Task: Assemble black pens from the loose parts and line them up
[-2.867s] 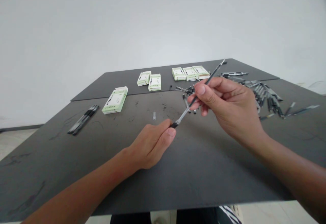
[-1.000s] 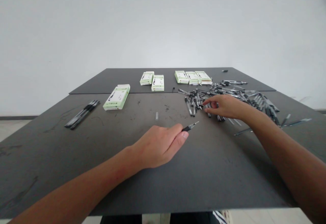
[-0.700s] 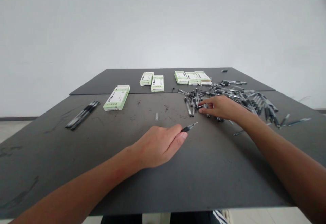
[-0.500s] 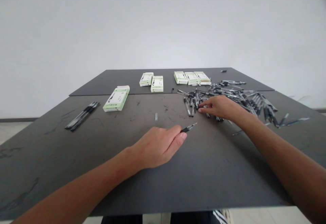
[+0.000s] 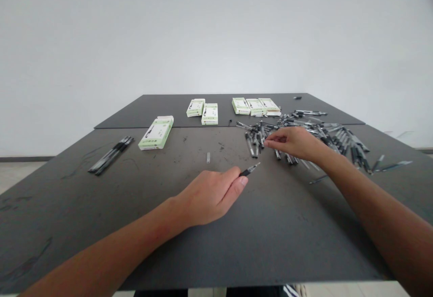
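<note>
Bare left hand [image 5: 214, 195] and right hand [image 5: 294, 142], bare forearms [image 5: 135, 234], dark legwear [image 5: 255, 292]

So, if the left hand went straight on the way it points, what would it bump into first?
Likely the pens at the pile's near edge, by the right hand. How high the left hand and its pen sit is unclear.

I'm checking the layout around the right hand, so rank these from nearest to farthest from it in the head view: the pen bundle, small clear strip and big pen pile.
1. Big pen pile: nearest, spread on both sides of the right hand.
2. Small clear strip: left of the hand.
3. Pen bundle: farthest, well beyond the strip to the left.
</note>
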Tool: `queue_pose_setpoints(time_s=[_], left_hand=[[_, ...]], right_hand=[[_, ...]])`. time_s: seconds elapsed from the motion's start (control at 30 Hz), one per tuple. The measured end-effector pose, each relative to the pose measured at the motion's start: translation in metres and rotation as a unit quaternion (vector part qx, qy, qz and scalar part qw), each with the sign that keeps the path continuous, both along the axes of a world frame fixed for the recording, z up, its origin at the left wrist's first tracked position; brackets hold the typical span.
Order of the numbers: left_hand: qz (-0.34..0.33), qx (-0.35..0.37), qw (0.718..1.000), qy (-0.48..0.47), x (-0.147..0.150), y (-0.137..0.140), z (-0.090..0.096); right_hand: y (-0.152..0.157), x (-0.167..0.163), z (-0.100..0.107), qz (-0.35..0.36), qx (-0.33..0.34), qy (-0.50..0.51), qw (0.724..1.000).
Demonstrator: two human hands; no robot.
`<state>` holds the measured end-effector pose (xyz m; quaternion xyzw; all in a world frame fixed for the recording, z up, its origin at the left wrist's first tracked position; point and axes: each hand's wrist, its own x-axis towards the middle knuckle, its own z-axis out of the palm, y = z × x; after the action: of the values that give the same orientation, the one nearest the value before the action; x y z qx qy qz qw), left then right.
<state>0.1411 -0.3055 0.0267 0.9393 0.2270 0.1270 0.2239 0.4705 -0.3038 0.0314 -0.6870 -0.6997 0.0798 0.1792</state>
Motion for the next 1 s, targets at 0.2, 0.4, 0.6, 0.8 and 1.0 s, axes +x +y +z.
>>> queue_pose_setpoints(time_s=[0.2, 0.4, 0.6, 0.8, 1.0], left_hand=[[0.031, -0.005, 0.999, -0.032, 0.000, 0.001, -0.002], [0.056, -0.002, 0.997, -0.061, -0.001, 0.004, -0.005], [0.055, -0.026, 0.996, -0.065, 0.000, 0.005, -0.005], [0.042, -0.042, 0.996, -0.062, -0.001, 0.006, -0.005], [0.032, -0.048, 0.996, -0.064, -0.002, 0.006, -0.005]], right_hand=[[-0.025, -0.042, 0.021, 0.095, -0.029, 0.333, 0.938], [-0.039, -0.072, 0.025, 0.132, -0.021, 0.413, 0.901], [-0.041, -0.073, 0.024, 0.155, -0.012, 0.427, 0.891], [-0.044, -0.073, 0.029, 0.166, 0.006, 0.397, 0.902], [-0.046, -0.069, 0.029, 0.203, -0.012, 0.387, 0.899]])
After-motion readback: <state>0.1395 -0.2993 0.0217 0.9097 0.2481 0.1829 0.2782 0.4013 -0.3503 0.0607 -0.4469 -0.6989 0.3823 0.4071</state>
